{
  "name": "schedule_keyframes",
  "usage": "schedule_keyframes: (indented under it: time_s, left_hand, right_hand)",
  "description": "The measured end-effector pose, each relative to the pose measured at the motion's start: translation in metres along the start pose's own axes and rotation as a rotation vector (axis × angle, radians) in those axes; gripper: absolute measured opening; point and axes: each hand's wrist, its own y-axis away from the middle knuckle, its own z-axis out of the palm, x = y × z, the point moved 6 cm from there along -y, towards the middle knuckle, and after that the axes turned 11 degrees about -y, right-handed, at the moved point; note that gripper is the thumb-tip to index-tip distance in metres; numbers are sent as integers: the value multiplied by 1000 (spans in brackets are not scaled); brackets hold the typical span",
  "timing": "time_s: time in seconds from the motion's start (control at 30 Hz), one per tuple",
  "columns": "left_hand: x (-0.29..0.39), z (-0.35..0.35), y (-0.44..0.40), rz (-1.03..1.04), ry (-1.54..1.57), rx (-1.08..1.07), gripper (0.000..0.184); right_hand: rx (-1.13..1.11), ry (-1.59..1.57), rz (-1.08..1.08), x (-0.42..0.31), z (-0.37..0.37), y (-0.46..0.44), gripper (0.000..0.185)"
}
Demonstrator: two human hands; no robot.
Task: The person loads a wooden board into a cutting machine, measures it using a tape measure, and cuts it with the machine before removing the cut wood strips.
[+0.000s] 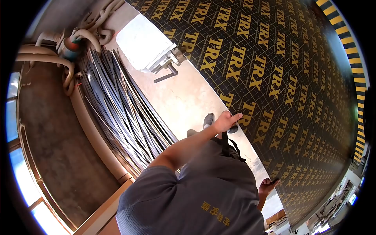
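Big board (282,82)'s long edge slants past their left hand (225,122) and right hand (266,187); can't tell if either's gripping tbh.

Your large sheet (274,86) carries a black film face with yellow lettering; the face is smooth, with a soft sheen toward its far side. Your long strips (125,113) are smooth and glossy, returning bright streaks; whether they are plastic or metal cannot be determined. The crank handle (171,73) appears to be dark metal. The white housing (143,41) is smooth, its material unconfirmed. Your grey shirt (188,199) is matt cloth. The floor (176,94) is pale, hard and smooth-looking. The brown wall (58,113) is matt and mottled. The window frame (33,162) appears to be wood.
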Motion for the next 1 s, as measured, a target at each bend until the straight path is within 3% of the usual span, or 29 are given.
schedule_keyframes:
  time_s: [0.77,1.0]
  left_hand:
    - [3,2,1,31,77,-33,57]
    - [6,-2,4,7,15,-68,59]
  right_hand:
    - [-13,26,-15,-2,-8,-3,32]
    - [-81,8,81,-7,-29,-15,37]
